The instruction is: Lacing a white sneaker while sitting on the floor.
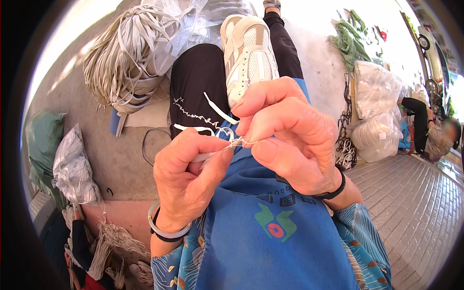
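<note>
My left hand (191,176) is closed in a pinch on a flat white shoelace (220,109), whose tipped ends stick up above the fingers. A thin crinkled white thread (195,116) runs from the pinch up over my dark trouser leg. Close beside it, my right hand (295,140) pinches a strand of the same thread between thumb and finger, so the thread spans both hands. Just beyond the hands, a pair of cream and beige sneakers (256,55) lies between my legs; the near one shows a row of eyelets.
A big bundle of pale flat laces (128,58) stands at the far left. Stuffed plastic bags (377,89) and green netting (353,41) lie at the right, with a seated person (437,137) beyond. Nearer left are a wrapped grey bag (75,166) and hanging cords (113,241).
</note>
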### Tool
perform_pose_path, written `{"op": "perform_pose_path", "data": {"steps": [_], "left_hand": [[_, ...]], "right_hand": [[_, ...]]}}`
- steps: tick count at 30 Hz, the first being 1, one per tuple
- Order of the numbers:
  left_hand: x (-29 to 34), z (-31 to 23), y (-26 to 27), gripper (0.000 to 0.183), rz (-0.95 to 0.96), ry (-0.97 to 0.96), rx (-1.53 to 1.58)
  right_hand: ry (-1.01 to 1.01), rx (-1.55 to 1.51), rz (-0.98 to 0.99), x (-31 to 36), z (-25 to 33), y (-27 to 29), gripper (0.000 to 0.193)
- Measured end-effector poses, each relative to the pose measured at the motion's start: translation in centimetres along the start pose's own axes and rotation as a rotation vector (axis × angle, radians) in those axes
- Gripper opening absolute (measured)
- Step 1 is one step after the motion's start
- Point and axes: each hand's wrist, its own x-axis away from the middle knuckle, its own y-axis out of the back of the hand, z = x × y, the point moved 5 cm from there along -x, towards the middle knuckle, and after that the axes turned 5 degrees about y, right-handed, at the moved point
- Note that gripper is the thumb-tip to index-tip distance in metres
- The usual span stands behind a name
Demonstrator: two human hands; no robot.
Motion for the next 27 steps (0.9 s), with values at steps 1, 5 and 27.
{"op": "perform_pose_path", "data": {"steps": [1, 5, 27], "left_hand": [[0.0, -0.2, -0.2, 0.005, 0.000, 0.000, -0.001], [-0.1, -0.3, -0.2, 0.005, -0.055, -0.026, 0.004], [-2.3, 1.8, 4.6, 0.013, -0.228, 0.079, 0.396]], "right_hand": [[0.061, -0.004, 0.021, -0.1, 0.2, -0.2, 0.005], [-0.110, -0.421, -0.070, 0.4, 0.2, -1.4, 0.007], [-0.324, 0.910, -0.265, 1.7, -0.9, 13.4, 0.009]]}}
